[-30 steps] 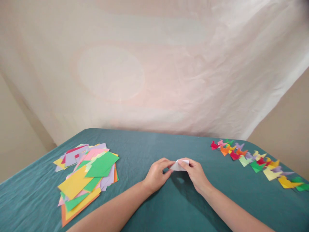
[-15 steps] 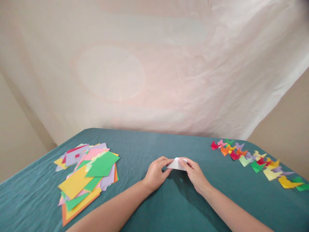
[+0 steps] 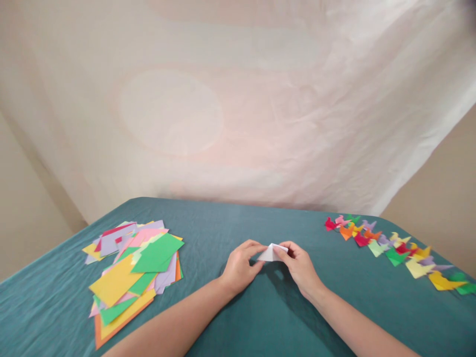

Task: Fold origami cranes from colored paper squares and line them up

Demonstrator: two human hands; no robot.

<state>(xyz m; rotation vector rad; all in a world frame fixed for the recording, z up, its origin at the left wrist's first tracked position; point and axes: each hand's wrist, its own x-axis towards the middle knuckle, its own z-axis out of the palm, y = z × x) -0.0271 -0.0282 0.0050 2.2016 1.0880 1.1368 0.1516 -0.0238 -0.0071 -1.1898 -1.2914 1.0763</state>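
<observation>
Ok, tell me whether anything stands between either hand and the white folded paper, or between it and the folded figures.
Nothing visible separates the left hand or the right hand from the white folded paper; both touch it. Between it and the folded figures stands only the right hand itself, then dark green cloth.

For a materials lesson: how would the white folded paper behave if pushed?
The white folded paper is probably light: the left hand and right hand hold it in fingertip pinches. Its folded peak likely adds stiffness but could buckle.
</observation>
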